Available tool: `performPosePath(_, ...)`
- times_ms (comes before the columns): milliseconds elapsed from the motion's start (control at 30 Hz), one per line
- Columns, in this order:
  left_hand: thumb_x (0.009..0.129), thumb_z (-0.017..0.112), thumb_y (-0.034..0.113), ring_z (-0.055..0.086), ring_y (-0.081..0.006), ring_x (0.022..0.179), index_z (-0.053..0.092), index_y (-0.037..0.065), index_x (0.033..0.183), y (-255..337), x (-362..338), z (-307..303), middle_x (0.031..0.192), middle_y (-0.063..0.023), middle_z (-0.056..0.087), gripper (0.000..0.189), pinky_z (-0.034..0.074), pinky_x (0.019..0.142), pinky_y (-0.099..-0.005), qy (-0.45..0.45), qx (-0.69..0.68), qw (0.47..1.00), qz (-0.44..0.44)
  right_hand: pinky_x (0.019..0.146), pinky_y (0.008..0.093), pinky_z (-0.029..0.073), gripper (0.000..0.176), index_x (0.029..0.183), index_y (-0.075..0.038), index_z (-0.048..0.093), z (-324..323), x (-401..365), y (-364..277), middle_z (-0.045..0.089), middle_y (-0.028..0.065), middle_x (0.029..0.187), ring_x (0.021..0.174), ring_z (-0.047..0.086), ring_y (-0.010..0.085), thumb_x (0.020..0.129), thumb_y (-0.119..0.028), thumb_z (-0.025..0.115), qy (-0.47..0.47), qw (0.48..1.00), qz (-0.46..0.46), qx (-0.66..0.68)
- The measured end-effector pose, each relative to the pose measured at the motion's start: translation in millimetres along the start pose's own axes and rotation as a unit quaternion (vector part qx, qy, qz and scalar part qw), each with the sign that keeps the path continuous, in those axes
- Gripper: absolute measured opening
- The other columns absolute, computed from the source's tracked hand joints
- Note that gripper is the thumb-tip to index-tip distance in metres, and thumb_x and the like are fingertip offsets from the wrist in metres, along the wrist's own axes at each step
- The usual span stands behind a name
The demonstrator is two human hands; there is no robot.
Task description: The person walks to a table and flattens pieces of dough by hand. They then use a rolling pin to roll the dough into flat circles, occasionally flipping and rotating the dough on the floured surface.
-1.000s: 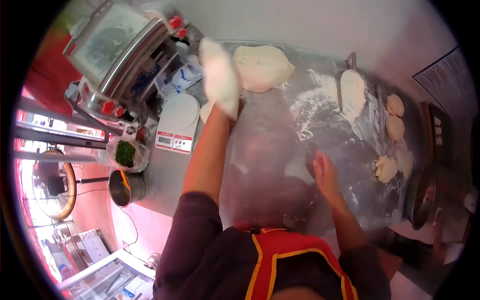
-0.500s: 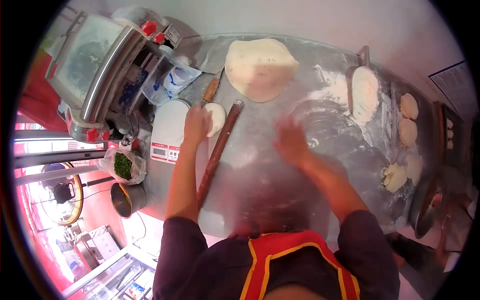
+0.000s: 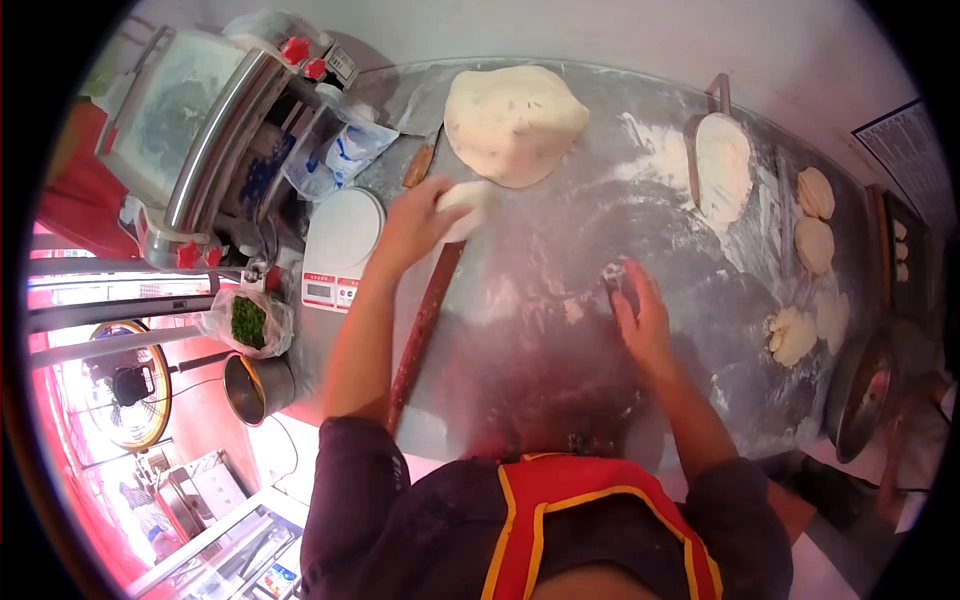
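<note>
My left hand [image 3: 415, 225] is closed on the edge of a small flat round of pale dough [image 3: 468, 203], which hangs over the upper end of a dark wooden rolling pin [image 3: 428, 335]. My right hand [image 3: 643, 312] is over the floured metal table, its thumb and fingers apart and its fingertips white with flour; nothing shows in its grasp. Beyond the small round lies a large sheet of dough [image 3: 515, 122] with dark specks. Left of my left hand stands a white kitchen scale [image 3: 345, 240].
A wooden-handled tool [image 3: 421, 164] lies by the large dough. A flour scoop [image 3: 722, 170] rests on spilled flour at right, near several dough pieces [image 3: 815, 245]. A dough roller machine [image 3: 205, 140], a bag of chopped greens [image 3: 248, 322] and a metal pot [image 3: 257, 388] line the left.
My left hand has moved right with the small dough round, taking it from beside the scale. My right hand has come down and to the right. Light flour marks now show mid-table.
</note>
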State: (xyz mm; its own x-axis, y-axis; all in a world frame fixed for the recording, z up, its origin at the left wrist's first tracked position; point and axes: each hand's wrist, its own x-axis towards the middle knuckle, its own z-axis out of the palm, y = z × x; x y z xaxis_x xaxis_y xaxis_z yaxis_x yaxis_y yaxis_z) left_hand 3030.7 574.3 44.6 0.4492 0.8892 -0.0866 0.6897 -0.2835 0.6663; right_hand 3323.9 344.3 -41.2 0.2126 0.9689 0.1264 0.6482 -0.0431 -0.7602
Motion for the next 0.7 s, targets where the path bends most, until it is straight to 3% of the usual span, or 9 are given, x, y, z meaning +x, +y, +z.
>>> performPosePath(67,0.081,0.075,0.024,0.066,-0.0276,0.09,0.063,0.003,0.102,23.0,16.3,22.1,0.093,-0.0147,0.067,0.032,0.05,0.076,-0.0368,-0.065,-0.162,0.983,0.052,0.106,0.0425,0.04,0.054,0.141,-0.004,0.045,0.9,21.9,1.8,0.05,0.0236,0.138,0.129,0.047,0.0397,0.092,-0.016,0.061,0.011,0.995,0.037,0.089)
performPosePath(133,0.081,0.075,0.025,0.065,-0.0249,0.095,0.061,0.003,0.111,-1.7,45.8,83.1,0.101,-0.0141,0.066,0.04,0.05,0.082,-0.0355,-0.126,-0.125,0.984,0.007,0.105,0.0426,0.041,0.054,0.141,-0.002,0.044,8.1,48.5,2.4,0.051,0.0237,0.136,0.127,0.049,0.0395,0.092,-0.016,0.06,0.018,0.987,0.054,0.152)
performPosePath(200,0.083,0.073,0.027,0.06,-0.0336,0.112,0.049,0.0,0.131,4.9,44.0,138.6,0.125,-0.0176,0.061,0.06,0.045,0.098,-0.0415,-0.053,-0.08,0.995,-0.004,0.103,0.0428,0.042,0.053,0.14,-0.001,0.044,32.6,75.5,14.5,0.053,0.0235,0.134,0.124,0.051,0.0389,0.092,-0.016,0.059,0.02,0.981,0.04,0.187)
performPosePath(233,0.086,0.07,0.027,0.051,-0.0355,0.125,0.049,0.0,0.134,-11.7,42.8,188.0,0.133,-0.0211,0.056,0.059,0.042,0.103,-0.0432,0.029,0.016,0.996,0.087,0.102,0.0423,0.044,0.051,0.139,-0.001,0.046,40.8,74.2,26.8,0.055,0.0228,0.132,0.122,0.053,0.0375,0.092,-0.016,0.059,0.039,0.996,0.0,0.075)
performPosePath(300,0.084,0.069,0.027,0.053,-0.0361,0.12,0.051,0.001,0.129,-4.7,19.7,237.5,0.129,-0.0208,0.057,0.054,0.043,0.1,-0.0441,0.088,0.023,0.994,0.064,0.098,0.0414,0.046,0.048,0.135,-0.001,0.05,76.0,87.9,46.7,0.058,0.0214,0.128,0.118,0.056,0.0348,0.091,-0.016,0.058,0.058,0.983,-0.139,-0.109)
performPosePath(367,0.083,0.067,0.027,0.055,-0.0367,0.115,0.054,0.001,0.124,1.9,-12.9,266.3,0.125,-0.0205,0.058,0.05,0.044,0.096,-0.0451,0.128,0.006,0.991,0.028,0.099,0.0442,0.044,0.042,0.131,0.0,0.054,94.8,70.2,53.4,0.059,0.0218,0.124,0.117,0.055,0.0363,0.093,-0.02,0.053,0.054,0.991,-0.105,-0.064)
performPosePath(500,0.08,0.065,0.028,0.06,-0.0379,0.105,0.06,0.002,0.114,2.3,-94.6,277.6,0.116,-0.0199,0.061,0.042,0.046,0.09,-0.0471,0.181,-0.041,0.981,0.056,0.107,0.0521,0.035,0.048,0.137,0.001,0.048,60.2,-14.6,27.4,0.048,0.0271,0.137,0.123,0.046,0.0473,0.098,-0.028,0.048,-0.063,0.979,-0.152,-0.124)
performPosePath(567,0.089,0.059,0.033,0.033,-0.0353,0.141,0.044,0.004,0.141,16.5,-154.1,237.3,0.147,-0.0191,0.043,0.062,0.025,0.117,-0.0448,0.117,0.07,0.987,0.089,0.106,0.053,0.035,0.046,0.138,-0.001,0.048,60.1,-34.4,30.1,0.046,0.027,0.14,0.131,0.041,0.0457,0.1,-0.026,0.048,-0.094,0.966,-0.148,-0.192)
performPosePath(700,0.091,0.058,0.029,0.03,-0.0335,0.143,0.041,0.001,0.143,14.5,-169.0,222.2,0.15,-0.0189,0.038,0.062,0.022,0.118,-0.0462,0.099,0.079,0.991,0.049,0.104,0.054,0.037,0.045,0.136,0.0,0.049,90.8,-10.4,-12.0,0.049,0.0274,0.136,0.125,0.047,0.0461,0.099,-0.026,0.048,-0.047,0.955,-0.179,-0.23)
